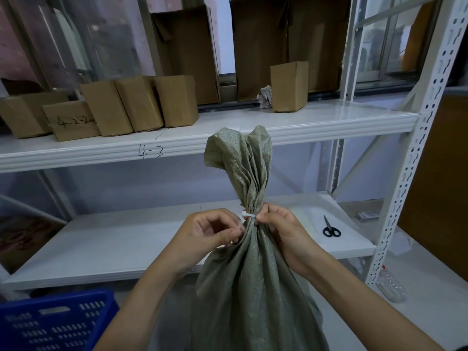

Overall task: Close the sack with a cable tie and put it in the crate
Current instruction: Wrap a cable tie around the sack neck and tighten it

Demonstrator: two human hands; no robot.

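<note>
Both forearms reached up to the green woven sack (249,274), which stood upright between them. At its gathered neck, the left hand (205,233) pinched the white cable tie (249,216); the right hand (283,230) gripped the neck just beside it. Blue crate (58,323) sat lower left, apart.

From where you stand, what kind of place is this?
Probably a storeroom or small warehouse. White metal shelving carries a handwritten "4-3" label, cardboard boxes stand in a row on the shelf, and a blue crate waits on the floor.
</note>
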